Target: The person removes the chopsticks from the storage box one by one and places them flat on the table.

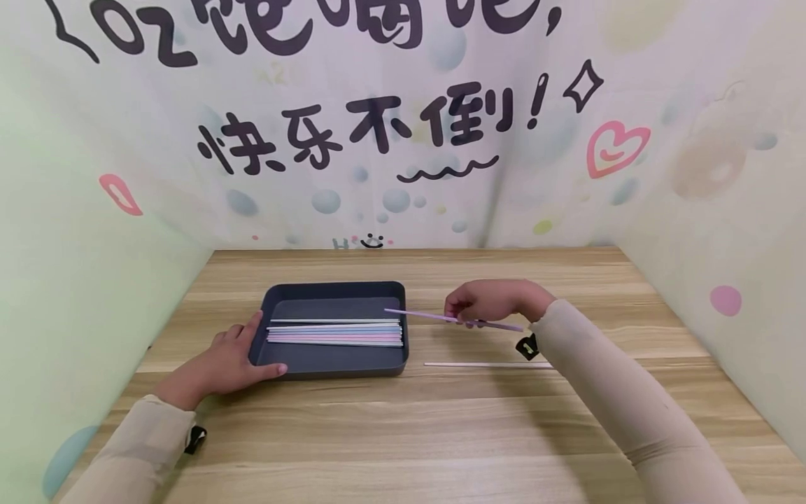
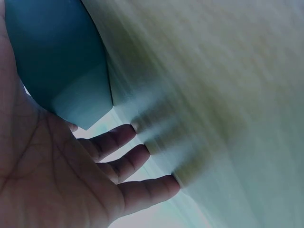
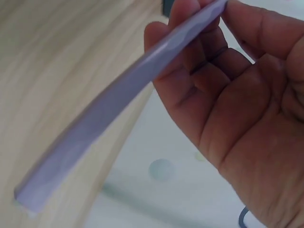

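Note:
My right hand [image 1: 488, 301] pinches a purple chopstick [image 1: 425, 316] between thumb and fingers. The chopstick's far tip overlaps the right rim of a dark blue-grey tray [image 1: 340, 362] in the head view. Its thicker, squared end [image 3: 42, 185] points back towards the wrist in the right wrist view. Inside the tray lie several pastel chopsticks [image 1: 334, 334], side by side. With fingers spread, my left hand [image 1: 229, 358] rests at the tray's left side, its thumb over the front rim. Three straight fingers [image 2: 152, 191] show on the table beside the tray in the left wrist view.
A pale chopstick [image 1: 481, 365] lies on the wooden table [image 1: 390, 441] right of the tray, partly hidden behind the right sleeve. Printed white cloth [image 1: 352, 203] closes off the back, and pale walls [image 1: 743, 245] stand at both sides.

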Motion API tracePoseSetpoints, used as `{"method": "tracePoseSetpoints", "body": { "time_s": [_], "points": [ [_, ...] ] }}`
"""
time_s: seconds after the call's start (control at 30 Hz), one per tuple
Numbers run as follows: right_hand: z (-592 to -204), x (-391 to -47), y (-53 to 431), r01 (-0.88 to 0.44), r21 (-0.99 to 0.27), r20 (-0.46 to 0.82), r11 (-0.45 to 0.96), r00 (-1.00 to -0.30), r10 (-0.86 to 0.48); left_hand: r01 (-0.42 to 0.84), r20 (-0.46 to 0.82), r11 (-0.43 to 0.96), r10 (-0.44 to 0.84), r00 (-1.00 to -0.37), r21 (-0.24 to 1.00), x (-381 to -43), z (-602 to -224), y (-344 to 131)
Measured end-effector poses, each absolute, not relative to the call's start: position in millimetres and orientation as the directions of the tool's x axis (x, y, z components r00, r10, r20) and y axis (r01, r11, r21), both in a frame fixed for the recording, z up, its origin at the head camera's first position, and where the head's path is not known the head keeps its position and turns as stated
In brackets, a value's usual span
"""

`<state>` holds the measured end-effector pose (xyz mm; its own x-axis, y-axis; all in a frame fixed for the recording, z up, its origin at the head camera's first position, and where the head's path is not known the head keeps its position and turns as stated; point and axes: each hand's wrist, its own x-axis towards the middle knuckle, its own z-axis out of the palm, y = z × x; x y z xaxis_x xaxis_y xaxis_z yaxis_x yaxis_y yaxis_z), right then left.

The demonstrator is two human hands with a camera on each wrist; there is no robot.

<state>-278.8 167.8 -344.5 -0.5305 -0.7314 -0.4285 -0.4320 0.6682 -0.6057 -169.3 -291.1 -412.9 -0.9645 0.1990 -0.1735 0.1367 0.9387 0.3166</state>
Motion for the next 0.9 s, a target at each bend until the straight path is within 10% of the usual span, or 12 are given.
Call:
{"method": "tracePoseSetpoints", "body": {
  "time_s": [0.9],
  "points": [
    [-386.1,-257.8,216.1,-0.47,-0.579,-0.428,0.667,-0.52,-0.739,0.134,-0.171,0.935,0.198,-0.965,0.328,-170.9,-416.1,-291.4]
  ]
}}
